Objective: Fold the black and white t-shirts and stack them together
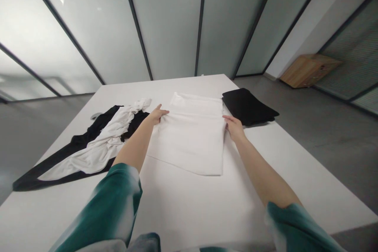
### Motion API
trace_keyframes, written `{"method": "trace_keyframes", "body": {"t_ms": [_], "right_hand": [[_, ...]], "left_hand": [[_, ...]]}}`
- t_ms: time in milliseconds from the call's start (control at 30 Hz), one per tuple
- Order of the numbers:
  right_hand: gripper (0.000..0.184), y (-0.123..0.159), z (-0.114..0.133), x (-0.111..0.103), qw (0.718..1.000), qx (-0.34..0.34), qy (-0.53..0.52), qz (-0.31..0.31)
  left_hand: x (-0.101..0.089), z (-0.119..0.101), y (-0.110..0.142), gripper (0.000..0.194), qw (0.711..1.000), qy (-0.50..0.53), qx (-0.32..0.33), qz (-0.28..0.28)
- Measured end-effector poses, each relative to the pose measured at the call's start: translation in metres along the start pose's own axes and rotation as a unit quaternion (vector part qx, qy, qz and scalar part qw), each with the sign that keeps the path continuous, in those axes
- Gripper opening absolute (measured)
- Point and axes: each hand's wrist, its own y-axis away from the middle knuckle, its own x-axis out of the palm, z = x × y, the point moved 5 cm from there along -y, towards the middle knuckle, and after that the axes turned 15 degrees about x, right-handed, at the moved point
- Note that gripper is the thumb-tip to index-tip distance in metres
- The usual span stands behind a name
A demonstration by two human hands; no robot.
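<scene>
White folded garment (187, 141) lies at the middle of the worktop (189, 208), with a hand at each side. The left hand (156, 116) rests open at the left edge, thumb lifted, apparently gripping nothing; the right hand (234, 128) curves over the right edge, though whether it pinches cloth cannot be told. Matched, light contact on both edges keeps the layers square. A black folded cloth (249, 106) lies far right, a crumpled black-and-white garment (97, 151) left.

A white cloth (189, 145), folded into a flat rectangle, lies smooth.
</scene>
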Motion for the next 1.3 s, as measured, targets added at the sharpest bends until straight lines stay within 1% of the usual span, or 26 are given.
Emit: {"method": "trace_keyframes", "body": {"t_ms": [33, 67, 133, 200, 233, 300, 400, 500, 600, 700, 767, 833, 900, 967, 1033, 1067, 1100, 1133, 1167, 1200, 1267, 1300], "right_hand": [[0.027, 0.0, 0.004, -0.001, 1.0, 0.004, -0.018, -0.002], [0.027, 0.0, 0.009, -0.002, 0.999, 0.009, -0.036, -0.003], [0.026, 0.002, 0.023, -0.004, 0.998, 0.004, -0.059, -0.003], [0.025, 0.005, 0.039, -0.006, 0.997, -0.019, -0.075, 0.0], [0.025, 0.006, 0.047, -0.007, 0.996, -0.031, -0.081, 0.002], [0.025, 0.01, 0.064, -0.008, 0.995, -0.055, -0.085, 0.008], [0.024, 0.016, 0.087, -0.012, 0.993, -0.088, -0.077, 0.018], [0.023, 0.013, 0.104, -0.013, 0.992, -0.108, -0.055, 0.026], [0.017, -0.002, 0.115, -0.004, 0.994, -0.102, -0.023, 0.026], [0.007, -0.029, 0.128, 0.015, 0.997, -0.079, 0.001, 0.004], [0.003, -0.047, 0.145, 0.029, 0.997, -0.079, 0.015, -0.015], [0.003, -0.06, 0.171, 0.039, 0.993, -0.113, 0.025, -0.022], [0.006, -0.068, 0.2, 0.043, 0.986, -0.162, 0.026, -0.023], [0.009, -0.07, 0.223, 0.04, 0.978, -0.205, 0.026, -0.027], [0.012, -0.066, 0.232, 0.033, 0.972, -0.231, 0.03, -0.032], [0.014, -0.061, 0.229, 0.03, 0.97, -0.238, 0.036, -0.031], [0.015, -0.055, 0.221, 0.026, 0.969, -0.24, 0.044, -0.027], [0.017, -0.047, 0.207, 0.022, 0.97, -0.235, 0.054, -0.02], [0.018, -0.037, 0.188, 0.018, 0.973, -0.221, 0.068, -0.011], [0.02, -0.026, 0.164, 0.014, 0.976, -0.201, 0.084, 0.002], [0.024, -0.003, 0.109, 0.006, 0.981, -0.137, 0.13, 0.048], [0.026, 0.008, 0.08, 0.002, 0.978, -0.094, 0.168, 0.077]], "left_hand": [[0.001, -0.005, 0.006, 0.08, 0.999, 0.043, 0.011, 0.009], [0.001, -0.011, 0.012, 0.076, 0.996, 0.081, 0.025, 0.02], [-0.001, -0.025, 0.022, 0.058, 0.99, 0.123, 0.059, 0.034], [-0.006, -0.039, 0.029, 0.04, 0.987, 0.138, 0.084, 0.023], [-0.008, -0.047, 0.033, 0.035, 0.985, 0.142, 0.094, 0.015], [-0.014, -0.063, 0.039, 0.031, 0.982, 0.147, 0.118, 0.003], [-0.022, -0.088, 0.048, 0.031, 0.979, 0.135, 0.151, 0.001], [-0.03, -0.104, 0.05, 0.031, 0.982, 0.103, 0.158, 0.003], [-0.034, -0.108, 0.037, 0.029, 0.989, 0.049, 0.136, -0.008], [-0.033, -0.109, 0.011, 0.029, 0.993, 0.01, 0.113, -0.042], [-0.03, -0.117, -0.01, 0.028, 0.992, 0.007, 0.115, -0.06], [-0.029, -0.136, -0.031, 0.031, 0.987, 0.015, 0.145, -0.062], [-0.034, -0.162, -0.046, 0.039, 0.978, 0.019, 0.199, -0.063], [-0.042, -0.185, -0.053, 0.047, 0.963, 0.016, 0.258, -0.073], [-0.049, -0.196, -0.047, 0.049, 0.953, 0.005, 0.293, -0.079], [-0.051, -0.194, -0.039, 0.049, 0.951, -0.002, 0.301, -0.076], [-0.051, -0.186, -0.028, 0.049, 0.951, -0.008, 0.302, -0.069], [-0.05, -0.174, -0.013, 0.05, 0.953, -0.013, 0.296, -0.058], [-0.049, -0.157, 0.006, 0.05, 0.957, -0.017, 0.285, -0.042], [-0.046, -0.135, 0.027, 0.051, 0.965, -0.02, 0.259, -0.017], [-0.04, -0.085, 0.072, 0.052, 0.981, -0.035, 0.186, 0.038], [-0.038, -0.061, 0.093, 0.052, 0.986, -0.056, 0.143, 0.064]]}}
